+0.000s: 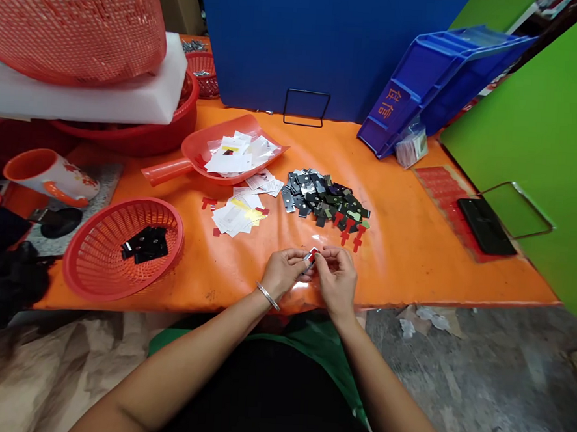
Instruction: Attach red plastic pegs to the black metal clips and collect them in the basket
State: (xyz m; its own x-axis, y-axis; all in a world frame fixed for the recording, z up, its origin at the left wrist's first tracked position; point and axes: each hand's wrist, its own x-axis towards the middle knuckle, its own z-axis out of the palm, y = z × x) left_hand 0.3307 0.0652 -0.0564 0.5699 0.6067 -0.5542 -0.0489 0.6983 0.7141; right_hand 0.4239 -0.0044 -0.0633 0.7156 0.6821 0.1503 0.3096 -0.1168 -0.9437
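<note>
A small flat piece (311, 256) is being held over the near part of the counter (397, 268), in front of the body. It is being pinched by the fingertips of the left hand (284, 272) and the right hand (337, 277) together, neither hand being free. A bright red face is being shown by the piece, bordered by a pale, shiny edge; further detail is being hidden by the fingers.

Just beyond the hands, a pile of dark plates (319, 195) is being noted, light being reflected by several of them. Red cut-outs (347, 238) are lying at its near right side. To the left, paper slips (239, 218) are being observed beside a red scoop (164, 171), in which more slips are being held. Black parts (147, 243) are being contained in a red basket (88, 259).

The surface is being recorded as orange, glossy and creased, with dark marks. A printed mug (51, 172) is lying tilted at the left. The work area is being bounded by a blue panel (279, 46) behind and a green panel (542, 140) at right. Scraps (423, 319) are being seen on the grey floor (435, 381).
</note>
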